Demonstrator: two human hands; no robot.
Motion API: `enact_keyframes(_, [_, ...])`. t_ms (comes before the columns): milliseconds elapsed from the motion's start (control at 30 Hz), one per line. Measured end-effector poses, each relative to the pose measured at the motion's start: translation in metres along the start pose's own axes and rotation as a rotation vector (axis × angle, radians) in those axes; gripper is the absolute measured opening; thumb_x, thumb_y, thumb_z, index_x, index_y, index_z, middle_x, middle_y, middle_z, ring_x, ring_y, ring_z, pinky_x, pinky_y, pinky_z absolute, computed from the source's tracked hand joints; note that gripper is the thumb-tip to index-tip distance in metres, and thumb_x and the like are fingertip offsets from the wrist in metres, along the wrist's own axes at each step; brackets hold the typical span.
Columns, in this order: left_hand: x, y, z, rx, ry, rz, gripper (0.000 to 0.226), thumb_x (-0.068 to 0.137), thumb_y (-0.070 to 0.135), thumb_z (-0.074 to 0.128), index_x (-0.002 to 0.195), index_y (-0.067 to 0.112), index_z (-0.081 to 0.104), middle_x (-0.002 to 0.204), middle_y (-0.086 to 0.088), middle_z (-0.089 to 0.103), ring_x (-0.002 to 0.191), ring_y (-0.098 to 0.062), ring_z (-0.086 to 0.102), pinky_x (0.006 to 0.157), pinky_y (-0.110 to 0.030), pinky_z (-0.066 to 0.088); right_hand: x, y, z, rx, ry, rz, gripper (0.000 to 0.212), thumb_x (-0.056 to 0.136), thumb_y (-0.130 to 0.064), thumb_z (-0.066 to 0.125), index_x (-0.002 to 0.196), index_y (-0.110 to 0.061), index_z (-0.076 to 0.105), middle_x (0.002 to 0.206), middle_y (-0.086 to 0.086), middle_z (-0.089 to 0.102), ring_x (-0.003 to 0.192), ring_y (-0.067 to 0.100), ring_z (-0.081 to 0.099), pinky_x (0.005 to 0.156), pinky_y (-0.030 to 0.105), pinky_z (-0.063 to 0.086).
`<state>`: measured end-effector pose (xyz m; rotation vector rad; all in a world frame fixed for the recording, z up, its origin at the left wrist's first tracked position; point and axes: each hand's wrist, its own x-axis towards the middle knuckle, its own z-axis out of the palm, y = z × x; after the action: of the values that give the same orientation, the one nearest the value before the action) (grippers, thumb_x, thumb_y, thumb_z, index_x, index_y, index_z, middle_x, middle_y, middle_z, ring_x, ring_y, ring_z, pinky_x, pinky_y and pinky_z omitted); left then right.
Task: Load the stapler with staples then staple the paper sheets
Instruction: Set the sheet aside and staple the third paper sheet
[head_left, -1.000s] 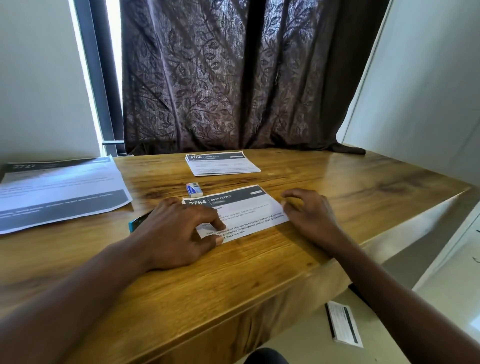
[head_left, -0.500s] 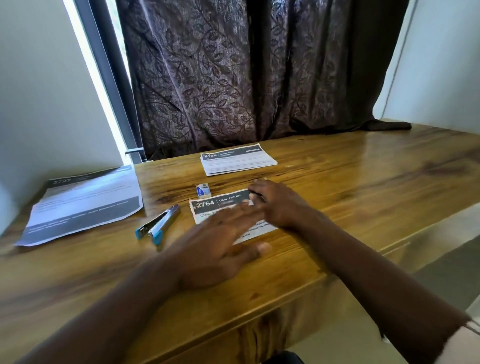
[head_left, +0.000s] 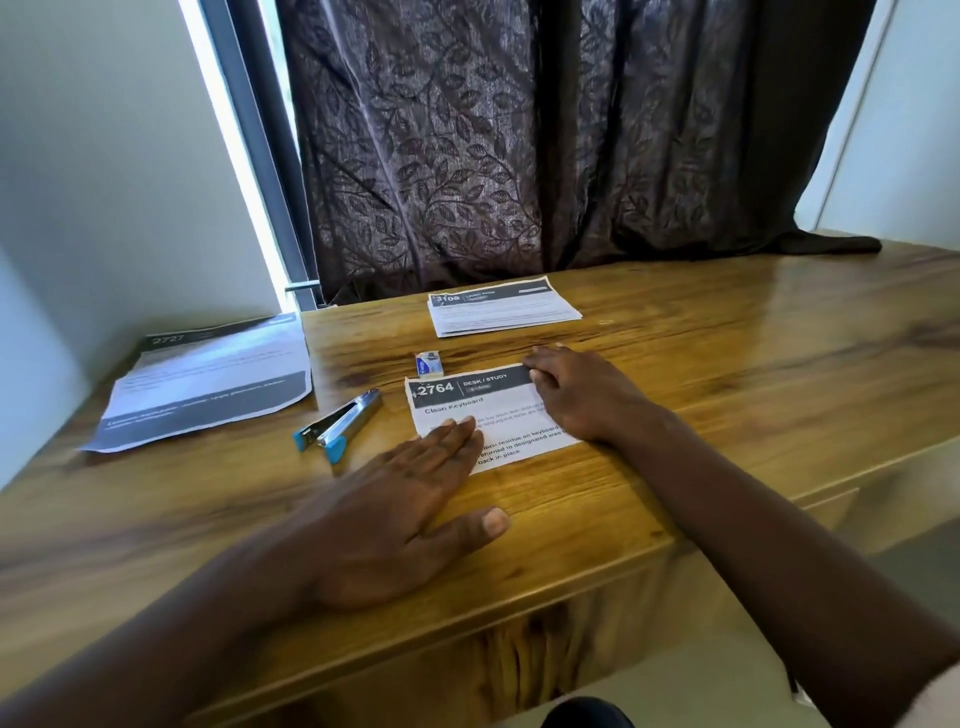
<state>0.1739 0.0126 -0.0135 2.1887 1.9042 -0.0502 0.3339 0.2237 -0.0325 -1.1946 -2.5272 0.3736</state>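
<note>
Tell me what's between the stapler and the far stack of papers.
A small staple box lies between the stapler and the far paper stack, touching neither; the head view shows it.

table (head_left: 727, 364): wood grain, glossy, light glare
stapler (head_left: 340, 422): shiny metal body, blue plastic ends
paper sheets (head_left: 483, 410): matt white paper, dark printed header
curtain (head_left: 519, 145): dark cloth, leaf pattern, slight sheen
</note>
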Motion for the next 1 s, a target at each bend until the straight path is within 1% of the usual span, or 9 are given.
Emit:
enact_keyframes(67, [0.002,0.005,-0.002,-0.038,0.054,-0.03,0.111,0.066,0.098,-0.007,0.16,0.04,-0.005,0.167,0.022,-0.009,0.151,0.006,-0.008,0.122,-0.021,-0.002,0.0,-0.001,0.001,-0.011,0.004,-0.002,0.045,0.108,-0.035,0.037,0.151,-0.025,0.045,0.163,-0.006,0.033,0.153,0.016,0.022,0.122,0.035,0.021])
enact_keyframes(133, [0.017,0.007,-0.007,-0.041,0.116,-0.041,0.104,0.076,0.092,0.0,0.162,0.034,0.002,0.169,0.017,-0.002,0.152,0.003,-0.004,0.123,-0.023,-0.004,0.0,-0.002,0.001,-0.02,0.011,0.001,0.045,0.107,-0.034,0.038,0.151,-0.025,0.044,0.163,-0.007,0.033,0.153,0.016,0.023,0.121,0.036,0.023])
enact_keyframes(267, [0.05,-0.005,-0.012,0.043,0.135,-0.089,0.088,0.089,0.076,0.012,0.162,0.029,-0.002,0.171,0.007,-0.005,0.156,-0.008,-0.007,0.128,-0.036,0.0,0.001,-0.001,0.002,-0.025,0.009,0.013,0.045,0.107,-0.036,0.037,0.151,-0.027,0.043,0.163,-0.008,0.033,0.153,0.015,0.022,0.122,0.037,0.023])
enact_keyframes(500, [0.055,-0.018,-0.007,0.075,0.106,-0.206,0.102,0.08,0.09,0.014,0.161,0.034,-0.006,0.17,0.001,-0.012,0.157,-0.018,-0.009,0.128,-0.044,-0.002,0.001,0.0,0.001,-0.028,0.016,0.007,0.046,0.107,-0.035,0.037,0.152,-0.027,0.042,0.163,-0.011,0.033,0.153,0.013,0.022,0.121,0.035,0.022])
enact_keyframes(667, [0.056,-0.021,-0.005,0.041,0.124,-0.244,0.102,0.077,0.095,0.017,0.16,0.04,-0.006,0.17,-0.003,-0.011,0.158,-0.023,-0.01,0.127,-0.046,-0.001,0.0,-0.002,0.002,-0.01,0.043,0.002,0.045,0.106,-0.034,0.039,0.149,-0.028,0.047,0.159,-0.01,0.04,0.147,0.013,0.034,0.12,0.035,0.029])
enact_keyframes(733, [0.057,-0.021,-0.004,0.044,0.12,-0.233,0.102,0.077,0.095,0.017,0.16,0.04,-0.006,0.17,-0.005,-0.01,0.158,-0.024,-0.008,0.127,-0.049,-0.001,-0.001,-0.004,0.001,-0.084,0.04,-0.008,0.045,0.105,-0.032,0.039,0.149,-0.026,0.048,0.158,-0.006,0.043,0.144,0.015,0.039,0.119,0.037,0.032])
enact_keyframes(833, [0.057,-0.023,-0.004,0.051,0.118,-0.217,0.101,0.078,0.094,0.016,0.16,0.039,-0.005,0.17,-0.007,-0.009,0.158,-0.026,-0.008,0.127,-0.052,0.0,0.005,-0.016,-0.003,-0.246,0.04,-0.06,0.049,0.103,-0.027,0.044,0.152,-0.02,0.04,0.152,0.002,0.05,0.137,0.021,0.045,0.115,0.039,0.035])
enact_keyframes(900, [0.058,-0.023,-0.004,0.06,0.129,-0.209,0.1,0.079,0.093,0.017,0.161,0.039,-0.003,0.171,-0.007,-0.008,0.158,-0.026,-0.007,0.126,-0.053,0.001,0.014,-0.03,-0.005,-0.188,0.029,-0.085,0.058,0.101,-0.029,0.05,0.156,-0.021,0.032,0.149,0.005,0.05,0.135,0.023,0.045,0.114,0.042,0.036])
enact_keyframes(1000, [0.058,-0.025,-0.004,0.064,0.178,-0.201,0.099,0.079,0.094,0.018,0.161,0.039,0.001,0.171,-0.008,-0.003,0.158,-0.027,-0.002,0.126,-0.053,0.004,0.036,-0.051,0.003,-0.126,0.007,-0.102,0.05,0.1,-0.034,0.054,0.147,-0.021,0.045,0.138,0.003,0.055,0.126,0.022,0.049,0.106,0.043,0.043])
